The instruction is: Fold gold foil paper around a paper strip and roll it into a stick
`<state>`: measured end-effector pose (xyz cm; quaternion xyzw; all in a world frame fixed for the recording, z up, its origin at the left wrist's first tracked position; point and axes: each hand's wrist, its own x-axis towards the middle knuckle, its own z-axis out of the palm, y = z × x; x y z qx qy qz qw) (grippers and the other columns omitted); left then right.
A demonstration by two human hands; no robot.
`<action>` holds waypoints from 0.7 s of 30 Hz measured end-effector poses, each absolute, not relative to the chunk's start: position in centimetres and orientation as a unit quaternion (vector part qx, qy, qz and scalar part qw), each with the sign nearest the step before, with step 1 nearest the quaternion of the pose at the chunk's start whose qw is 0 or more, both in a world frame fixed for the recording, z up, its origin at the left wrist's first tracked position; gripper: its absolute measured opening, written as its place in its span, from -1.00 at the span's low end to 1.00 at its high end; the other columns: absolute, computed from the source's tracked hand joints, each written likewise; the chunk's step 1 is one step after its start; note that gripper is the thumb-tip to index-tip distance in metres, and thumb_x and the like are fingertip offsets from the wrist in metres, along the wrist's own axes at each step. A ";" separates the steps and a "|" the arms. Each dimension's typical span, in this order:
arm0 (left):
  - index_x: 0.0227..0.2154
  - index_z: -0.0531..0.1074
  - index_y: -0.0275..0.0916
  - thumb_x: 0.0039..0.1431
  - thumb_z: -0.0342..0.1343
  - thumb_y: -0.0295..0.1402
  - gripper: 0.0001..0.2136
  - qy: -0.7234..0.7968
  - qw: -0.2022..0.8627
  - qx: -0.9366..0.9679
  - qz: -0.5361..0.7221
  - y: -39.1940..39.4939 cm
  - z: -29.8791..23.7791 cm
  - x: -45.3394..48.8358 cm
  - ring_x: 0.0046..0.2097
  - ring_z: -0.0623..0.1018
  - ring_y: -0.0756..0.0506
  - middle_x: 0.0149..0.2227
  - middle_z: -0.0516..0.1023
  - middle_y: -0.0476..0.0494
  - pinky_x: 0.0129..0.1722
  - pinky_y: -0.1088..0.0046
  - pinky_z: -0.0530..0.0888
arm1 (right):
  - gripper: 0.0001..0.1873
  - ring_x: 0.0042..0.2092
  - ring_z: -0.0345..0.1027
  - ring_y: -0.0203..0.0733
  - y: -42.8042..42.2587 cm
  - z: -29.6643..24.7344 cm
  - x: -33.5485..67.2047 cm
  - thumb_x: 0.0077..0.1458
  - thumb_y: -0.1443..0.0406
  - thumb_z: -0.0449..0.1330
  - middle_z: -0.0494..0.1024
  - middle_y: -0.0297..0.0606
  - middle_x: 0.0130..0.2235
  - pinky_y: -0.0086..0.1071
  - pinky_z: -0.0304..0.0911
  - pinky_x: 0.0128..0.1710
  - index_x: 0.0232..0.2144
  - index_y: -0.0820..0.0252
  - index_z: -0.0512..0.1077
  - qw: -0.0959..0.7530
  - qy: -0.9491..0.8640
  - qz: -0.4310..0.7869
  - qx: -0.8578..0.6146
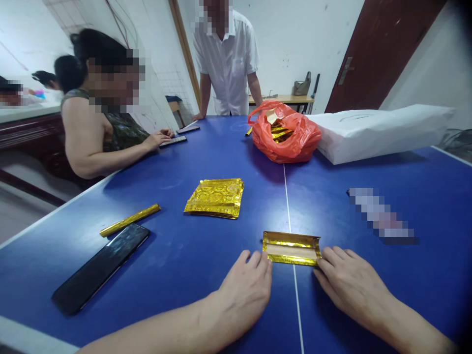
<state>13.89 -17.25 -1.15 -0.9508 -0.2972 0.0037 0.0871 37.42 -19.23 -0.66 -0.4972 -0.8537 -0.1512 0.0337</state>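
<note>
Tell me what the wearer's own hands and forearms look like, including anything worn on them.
The left hand and right hand are bare, without gloves, and no ring shows on either. The left forearm and right forearm are uncovered as far as the picture reaches: no sleeve, watch, bracelet, cable or marking in view.
</note>
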 end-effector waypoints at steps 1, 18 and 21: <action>-0.03 0.29 -0.47 0.05 -0.08 -0.53 -0.62 -0.296 0.083 -0.952 0.008 -17.2 -1.0 13.9 -0.18 0.37 -0.20 -0.06 0.40 -0.36 -0.21 0.26 0.30 | -0.77 -0.43 0.27 -0.09 -19.2 -0.5 37.4 0.07 0.34 -0.01 0.40 -0.21 -0.48 -0.22 0.11 -0.42 -0.54 0.15 0.38 0.035 -0.851 -0.155 -0.500; -0.12 0.34 -0.40 0.16 -0.15 -0.47 -0.72 -0.282 0.101 -0.954 -0.003 -17.1 -1.0 14.0 -0.14 0.35 -0.19 -0.08 0.40 -0.30 -0.21 0.28 0.29 | -0.36 0.10 0.15 0.07 -21.7 -4.0 33.8 -0.08 0.22 0.16 0.27 0.16 0.08 -0.15 0.23 -0.03 0.04 0.48 0.25 0.092 -0.891 -0.108 -0.431; -0.09 0.32 -0.41 0.15 -0.15 -0.49 -0.71 -0.286 0.101 -0.953 -0.003 -17.2 -0.9 14.0 -0.17 0.36 -0.18 -0.08 0.40 -0.31 -0.23 0.28 0.29 | -0.28 0.10 0.15 0.11 -21.8 -4.2 34.5 -0.11 0.16 0.18 0.22 0.21 0.10 -0.13 0.25 -0.04 0.06 0.52 0.23 0.083 -0.883 -0.101 -0.451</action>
